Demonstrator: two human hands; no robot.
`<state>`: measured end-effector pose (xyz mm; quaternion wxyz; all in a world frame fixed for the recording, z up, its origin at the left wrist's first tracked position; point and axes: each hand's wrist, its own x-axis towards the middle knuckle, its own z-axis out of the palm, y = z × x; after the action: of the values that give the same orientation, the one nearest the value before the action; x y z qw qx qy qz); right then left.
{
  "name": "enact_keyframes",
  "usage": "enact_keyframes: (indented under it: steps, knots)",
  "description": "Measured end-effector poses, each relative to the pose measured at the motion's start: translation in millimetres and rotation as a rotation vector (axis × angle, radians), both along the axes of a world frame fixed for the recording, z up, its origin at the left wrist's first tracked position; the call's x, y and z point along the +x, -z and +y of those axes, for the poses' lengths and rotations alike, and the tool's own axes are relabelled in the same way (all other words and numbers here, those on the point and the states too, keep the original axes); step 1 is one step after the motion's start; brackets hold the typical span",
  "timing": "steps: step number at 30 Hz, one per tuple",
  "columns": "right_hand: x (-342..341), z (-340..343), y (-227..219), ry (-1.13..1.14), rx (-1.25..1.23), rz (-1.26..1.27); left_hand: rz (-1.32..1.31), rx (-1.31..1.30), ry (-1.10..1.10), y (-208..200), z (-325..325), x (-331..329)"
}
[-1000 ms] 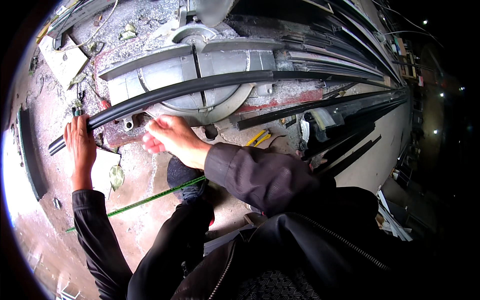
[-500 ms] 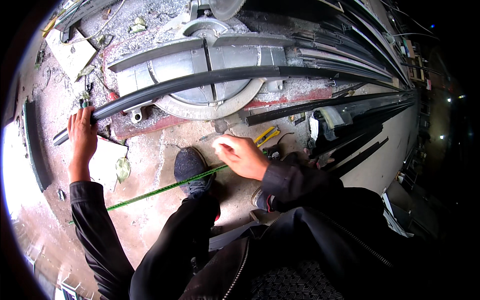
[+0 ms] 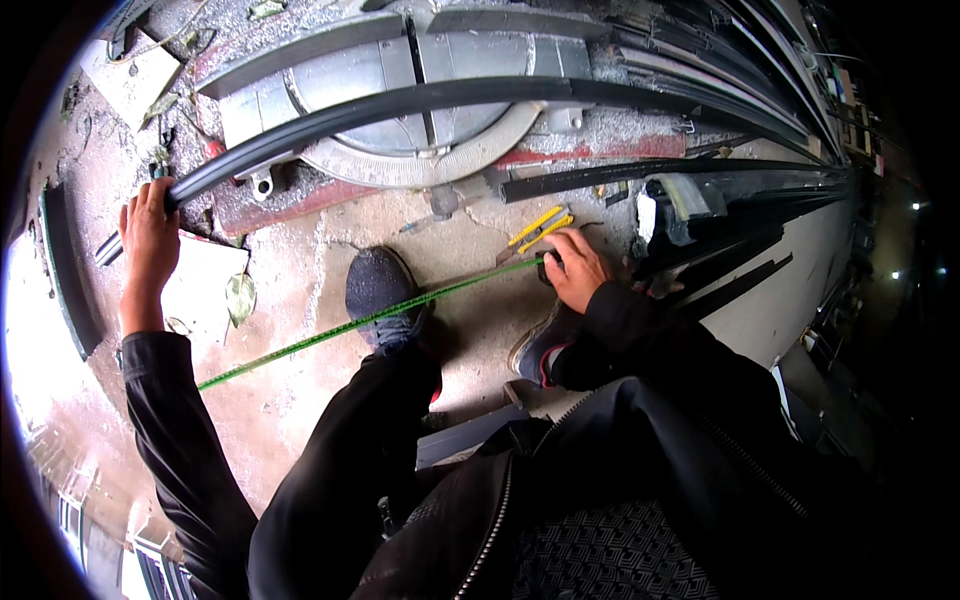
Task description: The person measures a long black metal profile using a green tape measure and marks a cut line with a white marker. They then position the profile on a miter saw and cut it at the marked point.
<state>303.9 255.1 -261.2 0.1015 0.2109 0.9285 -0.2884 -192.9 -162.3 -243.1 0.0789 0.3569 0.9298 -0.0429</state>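
While the left hand (image 3: 150, 240) closes its grip on the long black strip (image 3: 420, 98) at far left, the right hand (image 3: 578, 268) grips the green tape measure (image 3: 370, 320) stretched across the floor (image 3: 290, 390).

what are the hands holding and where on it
Left hand grips the black bar near its left end. Right hand holds the green tape at its right end.

— What is the long black bar (image 3: 420, 100) like?
— It is thin and dark. It runs from the left to the far right, over the round grey saw table.
— And the green tape (image 3: 370, 318)?
— It is pulled out straight over the floor, near the dark shoe.
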Motion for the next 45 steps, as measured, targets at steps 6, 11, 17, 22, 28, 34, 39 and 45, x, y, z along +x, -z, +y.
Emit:
enact_keyframes:
  steps: [6, 11, 17, 22, 28, 34, 39, 45]
  knots:
    - [14.8, 6.4, 1.8, -0.157, 0.136, -0.176, -0.018, -0.027, -0.027, 4.1, 0.7, -1.1]
    - [19.6, 6.1, 4.6, -0.199, 0.191, -0.241, -0.010, 0.002, -0.027, 2.3, -1.4, -1.2]
    - [25.4, 6.2, 7.0, -0.273, 0.112, -0.340, 0.019, 0.034, -0.061, 1.0, 10.6, 12.7]
    - [35.9, 8.3, 25.0, -0.273, 0.114, -0.296, 0.023, 0.119, -0.115, -4.7, 29.0, 24.4]
    - [18.5, 14.9, 6.0, -0.366, -0.038, -0.258, 0.069, 0.261, -0.117, -12.8, 29.1, 41.5]
    - [-12.8, 31.8, -50.5, -0.415, -0.105, -0.296, 0.039, 0.318, -0.091, -30.4, 42.0, 61.5]
    - [-47.7, 51.3, -86.7, -0.444, -0.157, -0.180, -0.064, 0.284, -0.076, -44.2, 50.8, 63.3]
    - [-95.2, 61.9, -116.2, -0.472, -0.173, -0.117, -0.089, 0.273, -0.062, -39.8, 52.6, 53.4]
